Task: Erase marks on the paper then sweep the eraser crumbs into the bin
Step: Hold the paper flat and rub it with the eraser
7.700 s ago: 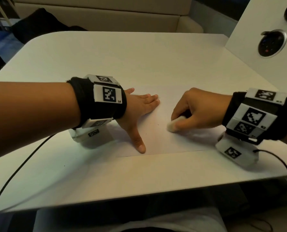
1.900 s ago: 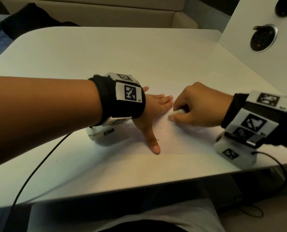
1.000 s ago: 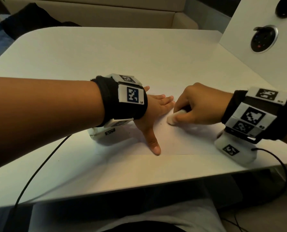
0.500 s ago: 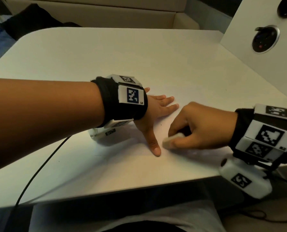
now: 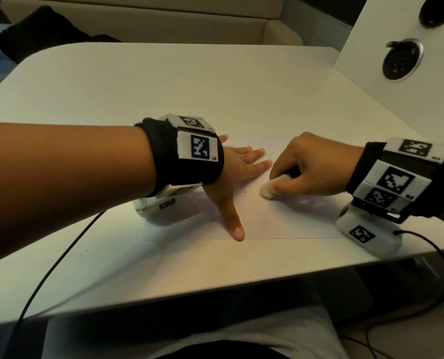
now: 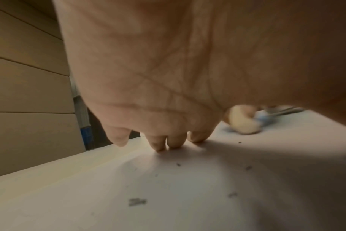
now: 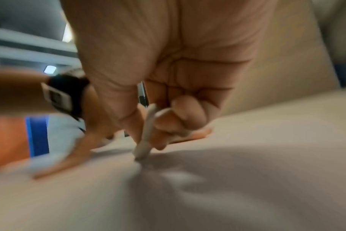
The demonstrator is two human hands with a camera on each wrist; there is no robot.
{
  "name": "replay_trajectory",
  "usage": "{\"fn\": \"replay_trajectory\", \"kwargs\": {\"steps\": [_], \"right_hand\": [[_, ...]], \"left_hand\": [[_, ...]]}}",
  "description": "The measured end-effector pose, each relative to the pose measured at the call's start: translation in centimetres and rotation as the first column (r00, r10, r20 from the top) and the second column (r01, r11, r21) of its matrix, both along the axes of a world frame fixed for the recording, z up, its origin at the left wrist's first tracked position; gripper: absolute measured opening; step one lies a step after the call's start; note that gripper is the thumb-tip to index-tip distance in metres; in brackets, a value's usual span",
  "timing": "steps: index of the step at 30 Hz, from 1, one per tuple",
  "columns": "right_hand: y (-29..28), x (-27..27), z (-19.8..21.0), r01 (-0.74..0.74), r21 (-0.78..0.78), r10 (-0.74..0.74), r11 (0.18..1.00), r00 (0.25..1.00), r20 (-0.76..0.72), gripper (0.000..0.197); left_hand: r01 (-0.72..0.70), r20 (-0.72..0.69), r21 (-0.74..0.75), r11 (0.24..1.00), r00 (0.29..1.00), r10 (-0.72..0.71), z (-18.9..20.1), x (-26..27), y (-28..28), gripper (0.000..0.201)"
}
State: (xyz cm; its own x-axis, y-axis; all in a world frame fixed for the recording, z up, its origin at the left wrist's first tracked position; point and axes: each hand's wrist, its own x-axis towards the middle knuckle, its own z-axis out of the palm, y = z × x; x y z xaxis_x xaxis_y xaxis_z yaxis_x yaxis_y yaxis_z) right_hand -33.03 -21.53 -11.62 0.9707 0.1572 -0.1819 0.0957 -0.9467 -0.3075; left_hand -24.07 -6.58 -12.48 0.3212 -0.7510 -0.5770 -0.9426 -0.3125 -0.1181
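Note:
A white sheet of paper (image 5: 288, 221) lies near the front edge of the white table (image 5: 164, 81). My left hand (image 5: 237, 174) lies flat on the paper's left part, fingers straight and thumb spread toward me. My right hand (image 5: 306, 169) pinches a white eraser (image 5: 270, 189) between thumb and fingers, its tip pressed on the paper just right of the left hand. The right wrist view shows the eraser (image 7: 145, 137) on edge against the paper, blurred. Dark eraser crumbs (image 6: 136, 201) lie scattered on the paper under my left palm (image 6: 168, 70). No bin is in view.
A white panel (image 5: 407, 63) with a round metal fitting stands at the table's back right. A beige bench (image 5: 148, 22) runs behind the table. Black cables (image 5: 60, 257) trail from both wrist cameras over the front edge.
My right hand with the eraser has swung back from near my left thumb tip to the paper's middle, after rubbing back and forth. The left hand has stayed flat in place.

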Motion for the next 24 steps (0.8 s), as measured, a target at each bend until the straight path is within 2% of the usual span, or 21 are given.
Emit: {"fn": "replay_trajectory", "kwargs": {"steps": [2, 5, 7, 10, 12, 16, 21, 24], "right_hand": [[-0.2, -0.2, -0.4, -0.013, -0.008, 0.014, 1.000, 0.998, 0.062, 0.035], [1.6, -2.0, -0.8, -0.173, 0.039, 0.174, 0.984, 0.985, -0.004, 0.035], [1.4, -1.8, -0.7, -0.192, 0.042, 0.193, 0.980, 0.981, -0.010, 0.036], [-0.4, -0.4, -0.6, -0.153, -0.064, 0.160, 0.986, 0.978, 0.132, 0.044], [0.0, -0.9, -0.8, -0.215, -0.145, 0.241, 0.966, 0.950, 0.198, 0.044], [2.3, -2.9, -1.7, -0.396, -0.108, 0.406, 0.912, 0.907, 0.108, 0.042], [0.5, -1.1, -0.9, -0.290, -0.235, 0.343, 0.928, 0.910, 0.232, 0.042], [2.1, -2.6, -1.6, -0.383, -0.146, 0.402, 0.912, 0.905, 0.137, 0.042]], "left_hand": [[-0.004, 0.000, -0.003, 1.000, 1.000, 0.004, 0.0, -0.1, 0.0, 0.139], [-0.013, -0.016, -0.001, 1.000, 1.000, 0.013, 0.2, -0.2, 0.1, 0.139], [-0.013, -0.017, 0.004, 1.000, 1.000, 0.013, 0.2, -0.1, 0.1, 0.139], [0.002, -0.002, 0.005, 1.000, 1.000, -0.002, 0.1, -0.1, 0.0, 0.139], [-0.002, -0.006, -0.001, 1.000, 1.000, 0.002, 0.1, -0.2, 0.0, 0.139], [-0.012, -0.020, 0.000, 1.000, 1.000, 0.012, 0.2, -0.1, 0.0, 0.140], [0.001, -0.008, 0.005, 1.000, 1.000, -0.001, 0.2, -0.2, 0.0, 0.138], [-0.009, -0.021, -0.001, 1.000, 1.000, 0.009, 0.2, -0.1, 0.1, 0.140]]}}
